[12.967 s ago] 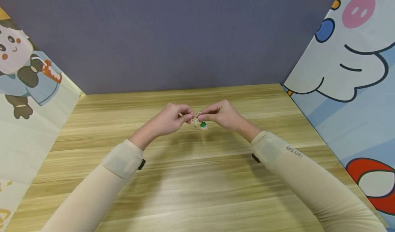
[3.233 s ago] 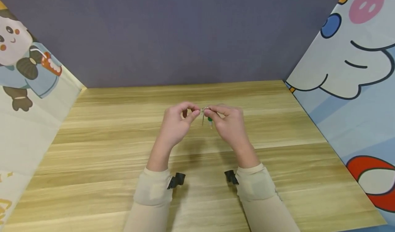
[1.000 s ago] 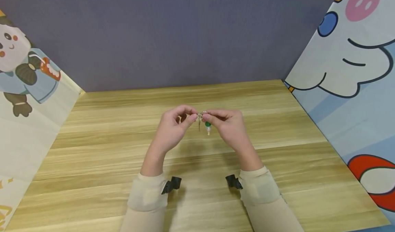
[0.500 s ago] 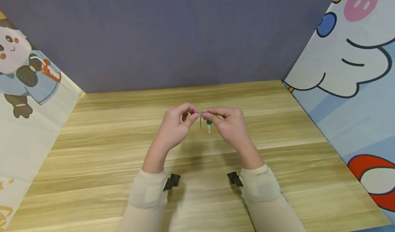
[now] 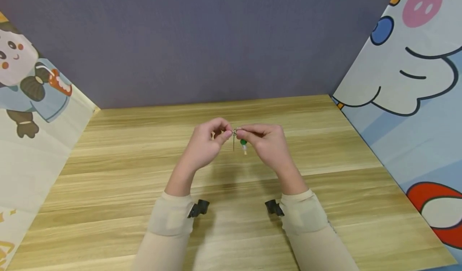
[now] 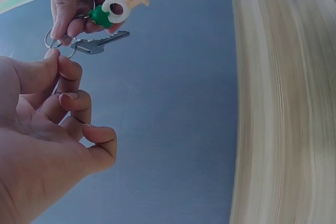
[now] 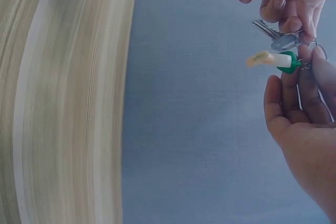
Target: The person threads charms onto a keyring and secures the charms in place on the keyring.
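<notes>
Above the table my left hand (image 5: 205,146) and right hand (image 5: 268,146) face each other, fingertips almost meeting at a metal key ring (image 5: 235,132). My left thumb and index finger pinch the ring's left side, its other fingers loosely curled. The right thumb and index finger pinch the ring from the other side. A silver key (image 6: 92,45) dangles from the metal between the hands. Beside it, under my right fingers, hangs a small charm (image 6: 116,9) with a green top, white ring and peach-coloured end. Fingertips partly hide the rings.
Beneath the hands lies a wood-grain table (image 5: 231,239). A plain grey-purple panel (image 5: 216,42) stands along its back edge. Cartoon-printed panels flank it at left (image 5: 47,150) and right (image 5: 426,142). Black wrist-camera mounts stick out from both cuffs.
Since the oldest frame the forearms have drawn closer together and the charm has turned from front-on to side-on. Over the last second both hands have risen slightly, still pinching the ring.
</notes>
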A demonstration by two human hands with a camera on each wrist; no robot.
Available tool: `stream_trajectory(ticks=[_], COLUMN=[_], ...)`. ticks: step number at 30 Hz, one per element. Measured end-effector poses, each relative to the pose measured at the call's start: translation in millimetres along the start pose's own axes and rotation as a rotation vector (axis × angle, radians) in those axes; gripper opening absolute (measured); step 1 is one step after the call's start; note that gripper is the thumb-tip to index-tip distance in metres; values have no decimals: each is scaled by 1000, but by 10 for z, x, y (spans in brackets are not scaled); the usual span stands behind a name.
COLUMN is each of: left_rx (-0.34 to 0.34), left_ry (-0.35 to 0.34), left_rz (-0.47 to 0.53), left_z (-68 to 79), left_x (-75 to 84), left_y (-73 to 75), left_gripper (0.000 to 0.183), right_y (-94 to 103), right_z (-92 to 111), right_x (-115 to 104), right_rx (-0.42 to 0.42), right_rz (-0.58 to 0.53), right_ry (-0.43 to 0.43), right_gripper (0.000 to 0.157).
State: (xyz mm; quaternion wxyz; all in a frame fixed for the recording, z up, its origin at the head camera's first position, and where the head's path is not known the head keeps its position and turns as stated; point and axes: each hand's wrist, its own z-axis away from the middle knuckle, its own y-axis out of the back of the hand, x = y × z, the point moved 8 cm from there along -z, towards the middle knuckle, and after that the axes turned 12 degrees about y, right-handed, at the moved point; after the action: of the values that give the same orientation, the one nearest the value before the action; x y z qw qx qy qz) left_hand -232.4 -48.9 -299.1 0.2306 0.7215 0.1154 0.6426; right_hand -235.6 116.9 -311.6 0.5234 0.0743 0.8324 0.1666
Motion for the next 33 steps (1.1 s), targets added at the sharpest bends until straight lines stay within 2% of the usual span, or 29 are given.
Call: stream_trajectory(ticks=[11, 24, 29, 33], left_rx=[-5, -33, -42, -35], left_ry=[7, 14, 11, 8], left_rz=[58, 131, 138, 125], left_z=[1, -8, -8, -12], left_x=[-18, -23, -17, -1], left_y=[-2, -15, -29, -26], left_gripper=[9, 9, 9, 8], right_y=[-10, 25, 40, 50], right_z=[13, 20, 22, 15], right_x=[54, 61, 66, 57], right_rx=[24, 39, 45, 58], right_rz=[-90, -107, -110, -117], right_ry=[-42, -56, -66, -42], right_gripper=[20, 20, 20, 20])
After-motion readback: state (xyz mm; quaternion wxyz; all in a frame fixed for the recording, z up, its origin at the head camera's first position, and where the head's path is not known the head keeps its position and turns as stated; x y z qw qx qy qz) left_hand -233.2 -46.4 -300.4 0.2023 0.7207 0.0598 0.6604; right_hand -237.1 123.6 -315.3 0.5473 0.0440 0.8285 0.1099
